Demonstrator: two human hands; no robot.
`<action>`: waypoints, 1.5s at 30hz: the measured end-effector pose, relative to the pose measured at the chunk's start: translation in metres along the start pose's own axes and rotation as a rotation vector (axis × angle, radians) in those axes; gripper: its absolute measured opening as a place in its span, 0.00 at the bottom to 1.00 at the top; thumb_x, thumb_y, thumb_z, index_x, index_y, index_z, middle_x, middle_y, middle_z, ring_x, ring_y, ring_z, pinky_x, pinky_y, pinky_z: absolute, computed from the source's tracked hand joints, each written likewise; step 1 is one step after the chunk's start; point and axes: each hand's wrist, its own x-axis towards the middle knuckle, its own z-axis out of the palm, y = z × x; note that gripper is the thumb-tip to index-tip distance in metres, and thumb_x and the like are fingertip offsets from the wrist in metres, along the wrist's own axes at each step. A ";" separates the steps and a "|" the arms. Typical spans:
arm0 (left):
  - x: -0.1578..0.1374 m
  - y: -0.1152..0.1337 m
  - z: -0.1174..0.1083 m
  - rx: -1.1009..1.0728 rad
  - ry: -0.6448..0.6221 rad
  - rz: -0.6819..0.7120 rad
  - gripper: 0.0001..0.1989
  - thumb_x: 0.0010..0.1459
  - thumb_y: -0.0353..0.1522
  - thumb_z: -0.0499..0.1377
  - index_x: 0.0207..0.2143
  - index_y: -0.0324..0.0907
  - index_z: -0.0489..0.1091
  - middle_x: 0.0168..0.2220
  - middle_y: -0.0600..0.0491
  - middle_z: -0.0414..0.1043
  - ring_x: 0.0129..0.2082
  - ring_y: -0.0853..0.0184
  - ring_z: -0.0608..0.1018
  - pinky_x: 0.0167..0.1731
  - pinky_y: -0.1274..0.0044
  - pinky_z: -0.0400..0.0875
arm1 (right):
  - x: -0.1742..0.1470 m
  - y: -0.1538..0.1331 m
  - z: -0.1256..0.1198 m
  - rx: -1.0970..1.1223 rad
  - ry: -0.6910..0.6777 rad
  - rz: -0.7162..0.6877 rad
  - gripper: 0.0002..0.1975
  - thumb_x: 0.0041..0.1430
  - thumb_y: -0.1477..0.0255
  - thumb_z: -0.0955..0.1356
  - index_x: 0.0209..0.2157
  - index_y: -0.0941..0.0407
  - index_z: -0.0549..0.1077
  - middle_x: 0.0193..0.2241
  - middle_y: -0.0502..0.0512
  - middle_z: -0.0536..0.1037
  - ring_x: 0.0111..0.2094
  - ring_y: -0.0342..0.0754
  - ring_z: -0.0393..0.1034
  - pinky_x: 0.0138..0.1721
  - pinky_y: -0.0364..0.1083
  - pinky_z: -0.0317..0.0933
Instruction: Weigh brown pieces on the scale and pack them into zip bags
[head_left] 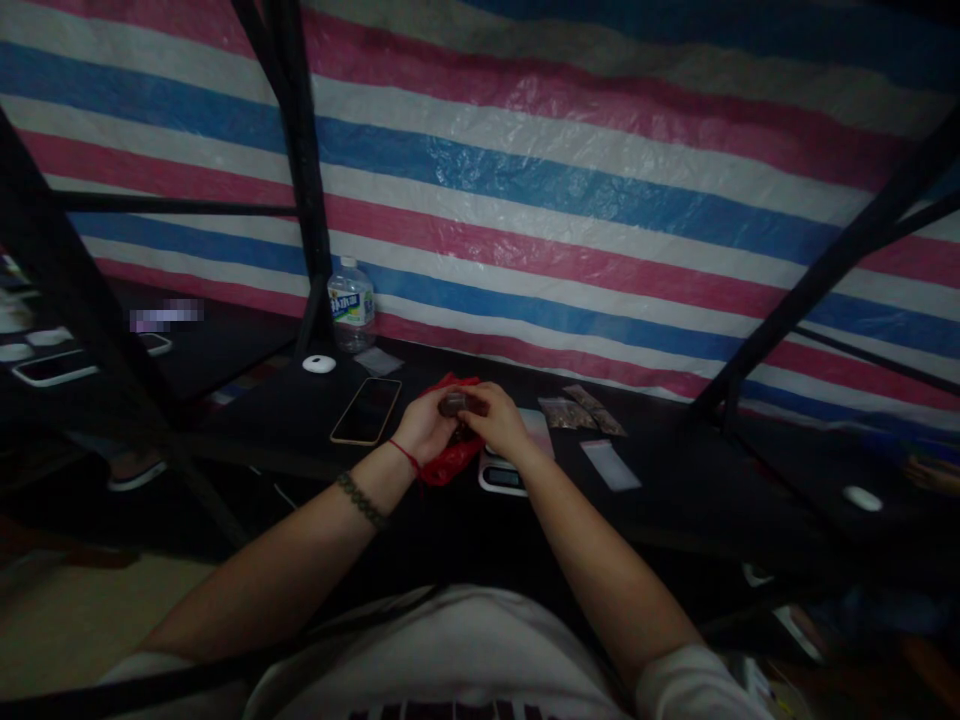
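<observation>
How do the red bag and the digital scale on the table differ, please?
The red bag is crumpled, while the digital scale is flat and stiff-looking. The red bag is strongly coloured; the digital scale is pale, with a dark display. The red bag lies further left than the digital scale. Both are on the dark table, each partly hidden from view.

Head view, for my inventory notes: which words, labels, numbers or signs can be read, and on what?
No text reads with certainty.
Clear bottle: label characters, too blurred to quote.
Scale display: no digits can be made out.
Pale shirt: dark print, cut off by the picture's bottom edge.
</observation>
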 end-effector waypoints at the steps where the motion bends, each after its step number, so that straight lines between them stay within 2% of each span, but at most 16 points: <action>1: 0.001 0.001 0.000 -0.024 0.007 -0.014 0.09 0.57 0.23 0.52 0.27 0.34 0.71 0.25 0.48 0.74 0.26 0.69 0.75 0.28 0.79 0.70 | 0.000 0.001 0.000 0.001 0.000 -0.003 0.17 0.47 0.78 0.70 0.41 0.55 0.75 0.37 0.55 0.75 0.41 0.49 0.68 0.46 0.50 0.63; 7: 0.008 0.007 -0.007 -0.087 0.035 -0.076 0.08 0.57 0.22 0.52 0.30 0.34 0.70 0.27 0.47 0.73 0.27 0.68 0.76 0.30 0.77 0.72 | -0.003 0.009 0.009 0.086 0.053 0.131 0.17 0.43 0.79 0.70 0.39 0.57 0.75 0.39 0.56 0.75 0.39 0.49 0.71 0.42 0.49 0.66; 10: 0.010 0.009 -0.009 -0.098 0.040 -0.079 0.07 0.57 0.22 0.53 0.32 0.34 0.70 0.28 0.47 0.74 0.28 0.68 0.76 0.30 0.77 0.72 | -0.004 0.014 0.016 0.163 0.026 0.203 0.18 0.44 0.79 0.68 0.41 0.56 0.74 0.38 0.54 0.77 0.37 0.48 0.72 0.42 0.49 0.67; 14: 0.012 0.010 -0.010 -0.131 0.039 -0.061 0.07 0.57 0.22 0.53 0.32 0.35 0.70 0.26 0.49 0.72 0.26 0.70 0.75 0.30 0.78 0.72 | -0.005 0.020 0.022 0.233 -0.032 0.230 0.20 0.43 0.80 0.68 0.41 0.55 0.73 0.38 0.54 0.78 0.38 0.49 0.73 0.43 0.49 0.67; 18: 0.015 0.012 -0.013 -0.151 0.123 -0.048 0.11 0.58 0.21 0.49 0.32 0.36 0.70 0.27 0.48 0.71 0.27 0.70 0.75 0.29 0.78 0.72 | -0.005 0.021 0.021 0.375 0.039 0.305 0.19 0.43 0.79 0.69 0.41 0.56 0.71 0.38 0.54 0.78 0.39 0.47 0.74 0.43 0.48 0.67; 21: 0.017 0.013 -0.015 -0.139 0.195 -0.023 0.11 0.57 0.21 0.49 0.29 0.37 0.68 0.26 0.49 0.70 0.26 0.71 0.74 0.26 0.79 0.71 | -0.005 0.021 0.022 0.521 0.042 0.318 0.19 0.43 0.77 0.70 0.40 0.56 0.70 0.39 0.55 0.78 0.38 0.46 0.74 0.43 0.48 0.67; 26: 0.018 0.014 -0.017 -0.111 0.173 -0.007 0.10 0.57 0.22 0.50 0.28 0.36 0.69 0.26 0.49 0.71 0.26 0.71 0.74 0.26 0.80 0.69 | -0.008 0.019 0.023 0.645 0.068 0.292 0.19 0.42 0.75 0.71 0.40 0.56 0.69 0.40 0.55 0.77 0.41 0.47 0.74 0.46 0.49 0.66; 39: 0.016 0.013 -0.016 -0.115 0.151 -0.022 0.09 0.56 0.21 0.50 0.28 0.35 0.69 0.25 0.48 0.71 0.26 0.70 0.75 0.27 0.80 0.70 | -0.011 0.018 0.028 0.649 0.062 0.228 0.19 0.43 0.74 0.70 0.40 0.55 0.66 0.41 0.54 0.76 0.43 0.47 0.73 0.48 0.48 0.65; 45: 0.017 0.012 -0.016 -0.092 0.180 -0.008 0.08 0.55 0.22 0.51 0.30 0.35 0.70 0.25 0.48 0.72 0.28 0.69 0.75 0.32 0.78 0.71 | -0.015 0.012 0.027 0.402 0.059 0.168 0.19 0.45 0.75 0.70 0.42 0.53 0.67 0.41 0.53 0.75 0.43 0.48 0.72 0.47 0.49 0.65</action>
